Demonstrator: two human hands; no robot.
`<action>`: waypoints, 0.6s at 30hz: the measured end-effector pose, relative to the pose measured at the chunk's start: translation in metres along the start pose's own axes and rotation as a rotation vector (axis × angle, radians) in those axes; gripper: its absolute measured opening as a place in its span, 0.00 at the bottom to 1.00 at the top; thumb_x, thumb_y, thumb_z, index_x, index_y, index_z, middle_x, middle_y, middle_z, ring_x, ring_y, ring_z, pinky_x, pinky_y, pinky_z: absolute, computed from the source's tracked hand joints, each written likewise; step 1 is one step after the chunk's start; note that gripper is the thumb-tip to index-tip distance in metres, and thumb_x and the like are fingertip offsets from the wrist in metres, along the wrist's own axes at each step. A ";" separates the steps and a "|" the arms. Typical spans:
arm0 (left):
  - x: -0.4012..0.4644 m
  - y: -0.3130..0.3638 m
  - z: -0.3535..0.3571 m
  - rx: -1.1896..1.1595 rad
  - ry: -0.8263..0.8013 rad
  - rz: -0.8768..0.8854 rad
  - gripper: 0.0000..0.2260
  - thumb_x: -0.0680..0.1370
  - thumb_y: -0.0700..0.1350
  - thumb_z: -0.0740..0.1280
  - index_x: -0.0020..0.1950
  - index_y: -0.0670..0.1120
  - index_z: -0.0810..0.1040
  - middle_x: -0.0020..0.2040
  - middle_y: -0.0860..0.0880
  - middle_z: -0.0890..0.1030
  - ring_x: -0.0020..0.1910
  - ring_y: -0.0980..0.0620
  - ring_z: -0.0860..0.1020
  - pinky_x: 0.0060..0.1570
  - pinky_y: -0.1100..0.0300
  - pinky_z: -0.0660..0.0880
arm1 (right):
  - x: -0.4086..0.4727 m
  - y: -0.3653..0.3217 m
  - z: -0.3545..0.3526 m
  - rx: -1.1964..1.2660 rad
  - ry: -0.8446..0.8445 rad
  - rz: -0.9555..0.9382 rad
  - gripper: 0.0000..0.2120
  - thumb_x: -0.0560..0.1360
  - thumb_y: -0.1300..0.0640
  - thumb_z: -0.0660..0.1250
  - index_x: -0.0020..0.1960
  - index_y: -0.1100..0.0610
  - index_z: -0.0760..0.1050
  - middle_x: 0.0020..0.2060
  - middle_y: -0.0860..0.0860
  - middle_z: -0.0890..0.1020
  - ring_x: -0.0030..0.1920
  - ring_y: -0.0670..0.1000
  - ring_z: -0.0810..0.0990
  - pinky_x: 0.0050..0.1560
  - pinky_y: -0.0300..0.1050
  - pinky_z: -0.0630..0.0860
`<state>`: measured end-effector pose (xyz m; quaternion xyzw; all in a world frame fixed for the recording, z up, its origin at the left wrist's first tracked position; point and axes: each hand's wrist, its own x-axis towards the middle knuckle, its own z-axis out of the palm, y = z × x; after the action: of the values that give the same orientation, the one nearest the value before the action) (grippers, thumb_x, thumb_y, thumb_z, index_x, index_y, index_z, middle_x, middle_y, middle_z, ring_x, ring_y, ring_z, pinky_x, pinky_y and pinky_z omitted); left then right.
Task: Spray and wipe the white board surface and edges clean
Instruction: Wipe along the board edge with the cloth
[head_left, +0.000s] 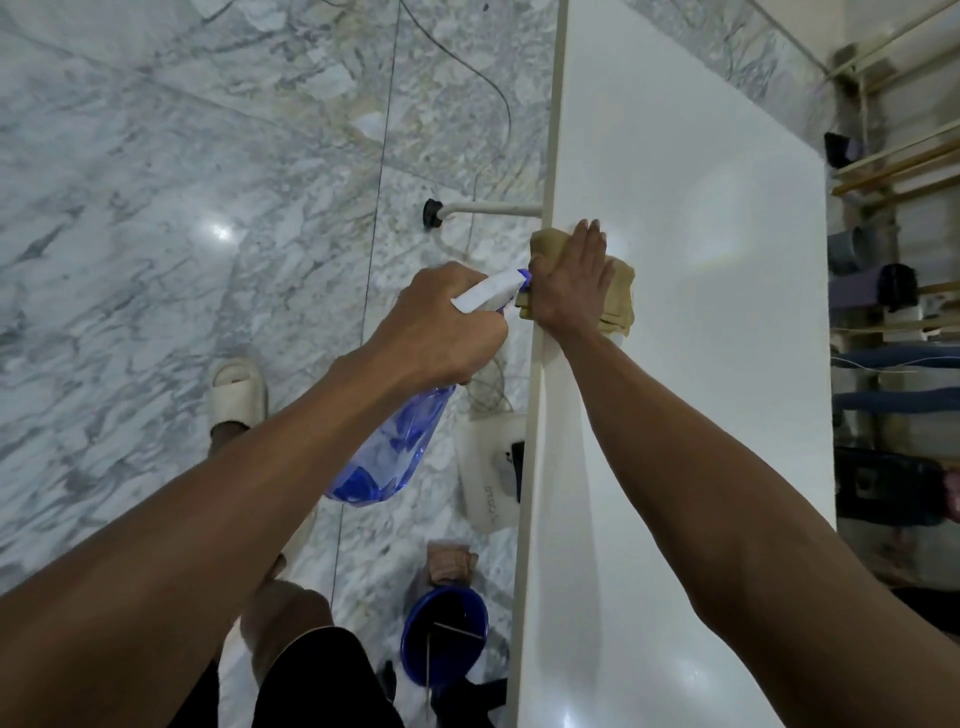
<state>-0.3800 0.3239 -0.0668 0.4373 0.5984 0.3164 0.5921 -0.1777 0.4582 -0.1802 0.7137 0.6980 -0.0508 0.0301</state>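
The white board (685, 218) runs up the right half of the head view, its cream left edge (535, 395) facing me. My right hand (571, 283) lies flat on a tan cloth (621, 301), pressing it onto the board at that left edge. My left hand (441, 325) grips the neck of a blue see-through spray bottle (387, 457). The bottle's white nozzle (491, 291) points at the cloth and almost touches my right hand. The bottle body hangs down over the floor.
Marble floor (182, 208) lies to the left, with a thin cable across it. A blue bucket (444, 636), a white box (491, 467) and the board's white foot with a black cap (432, 213) sit beside the board. My sandalled foot (236, 395) stands left. Shelves with clutter stand right.
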 end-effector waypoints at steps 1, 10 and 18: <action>-0.012 -0.005 0.004 -0.013 0.011 -0.003 0.08 0.75 0.35 0.64 0.50 0.30 0.78 0.37 0.35 0.76 0.29 0.45 0.74 0.25 0.61 0.71 | -0.014 0.004 0.001 0.007 -0.007 0.000 0.33 0.82 0.48 0.53 0.80 0.62 0.44 0.80 0.57 0.48 0.80 0.56 0.44 0.78 0.58 0.43; -0.115 -0.047 0.029 -0.012 0.031 -0.030 0.08 0.76 0.35 0.64 0.50 0.32 0.79 0.43 0.31 0.81 0.29 0.45 0.76 0.26 0.60 0.73 | -0.127 0.031 0.013 0.013 -0.032 0.000 0.34 0.82 0.48 0.53 0.80 0.62 0.43 0.80 0.57 0.47 0.80 0.55 0.43 0.78 0.58 0.42; -0.203 -0.103 0.051 -0.001 -0.019 -0.032 0.03 0.77 0.38 0.66 0.47 0.44 0.78 0.39 0.43 0.79 0.27 0.49 0.76 0.22 0.66 0.72 | -0.233 0.060 0.026 0.005 -0.028 0.016 0.34 0.82 0.48 0.51 0.80 0.62 0.41 0.80 0.56 0.45 0.80 0.55 0.42 0.78 0.58 0.41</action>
<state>-0.3618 0.0920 -0.0766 0.4305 0.5994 0.3030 0.6029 -0.1233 0.2224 -0.1808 0.7186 0.6916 -0.0621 0.0385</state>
